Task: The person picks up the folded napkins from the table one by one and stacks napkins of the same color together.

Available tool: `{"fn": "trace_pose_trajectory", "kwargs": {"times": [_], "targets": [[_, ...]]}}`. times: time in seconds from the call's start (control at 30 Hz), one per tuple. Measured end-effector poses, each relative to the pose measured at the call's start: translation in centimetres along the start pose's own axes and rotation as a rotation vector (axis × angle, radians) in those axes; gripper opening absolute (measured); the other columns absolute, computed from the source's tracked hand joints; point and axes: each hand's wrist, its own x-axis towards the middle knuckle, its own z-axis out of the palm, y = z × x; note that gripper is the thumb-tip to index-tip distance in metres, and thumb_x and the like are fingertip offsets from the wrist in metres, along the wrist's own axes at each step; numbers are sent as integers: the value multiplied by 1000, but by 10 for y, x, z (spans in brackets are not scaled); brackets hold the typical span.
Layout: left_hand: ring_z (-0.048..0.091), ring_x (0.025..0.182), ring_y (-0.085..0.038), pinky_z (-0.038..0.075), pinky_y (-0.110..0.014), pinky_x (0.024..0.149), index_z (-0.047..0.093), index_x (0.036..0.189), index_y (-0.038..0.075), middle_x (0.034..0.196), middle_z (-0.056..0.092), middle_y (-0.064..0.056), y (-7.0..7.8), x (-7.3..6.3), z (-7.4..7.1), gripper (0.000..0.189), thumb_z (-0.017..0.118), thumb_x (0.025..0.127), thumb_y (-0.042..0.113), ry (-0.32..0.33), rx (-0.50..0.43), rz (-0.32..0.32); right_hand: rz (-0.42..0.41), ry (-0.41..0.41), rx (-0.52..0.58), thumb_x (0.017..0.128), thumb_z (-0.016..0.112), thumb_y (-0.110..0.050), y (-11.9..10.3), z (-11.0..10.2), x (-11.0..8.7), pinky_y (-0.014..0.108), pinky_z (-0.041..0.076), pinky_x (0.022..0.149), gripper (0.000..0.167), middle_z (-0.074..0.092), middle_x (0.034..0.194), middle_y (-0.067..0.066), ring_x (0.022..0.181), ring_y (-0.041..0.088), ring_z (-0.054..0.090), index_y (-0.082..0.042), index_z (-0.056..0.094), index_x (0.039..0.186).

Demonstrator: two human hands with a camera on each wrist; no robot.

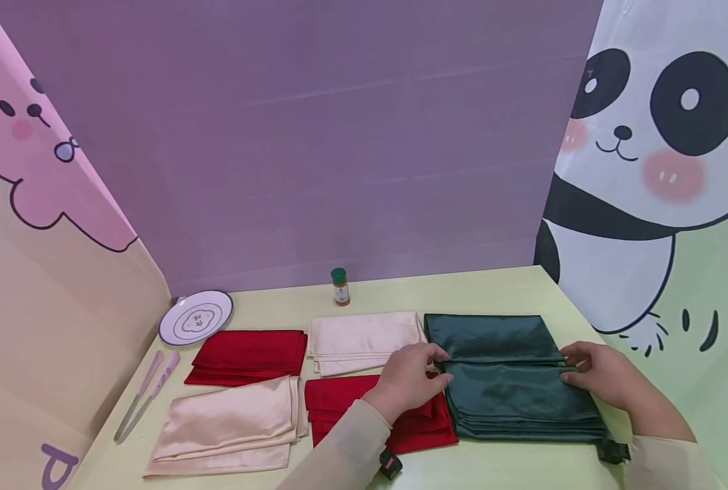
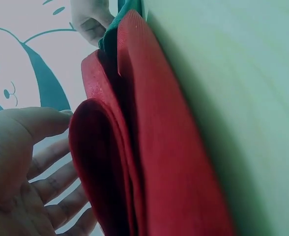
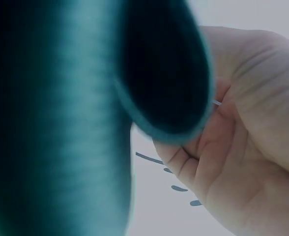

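Two folded dark green satin cloths lie one behind the other on the right of the table: the rear cloth (image 1: 492, 337) and the front cloth (image 1: 523, 401). At their left edges, near the seam between them, my left hand (image 1: 407, 381) has thumb and index finger apart. In the left wrist view its fingers are spread beside a folded red cloth (image 2: 164, 128). My right hand (image 1: 603, 374) touches the right edges, its thumb on the front cloth and fingers by the seam. The right wrist view shows a green fold (image 3: 85, 118) hiding its fingertips.
Left of the green cloths lie red cloths (image 1: 254, 347), a cream cloth (image 1: 364, 333) and a beige cloth (image 1: 235, 415). A plate (image 1: 174, 325), pink-handled tongs (image 1: 134, 401) and a green-capped spice jar (image 1: 340, 289) are farther off. Printed walls enclose the table.
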Motion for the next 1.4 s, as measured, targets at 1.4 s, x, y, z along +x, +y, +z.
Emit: {"fn": "trace_pose_trajectory", "kwargs": {"times": [1.4], "targets": [[55,85,3,48,-20,80,79,111,27,91,68,19,0,7,10,20,83,92,31,-22,109,50,-92,123,-4,84,85,-2,-9,0,-13,29,48,62,17,66,89,0,76,14,54,-10,79,98]]}}
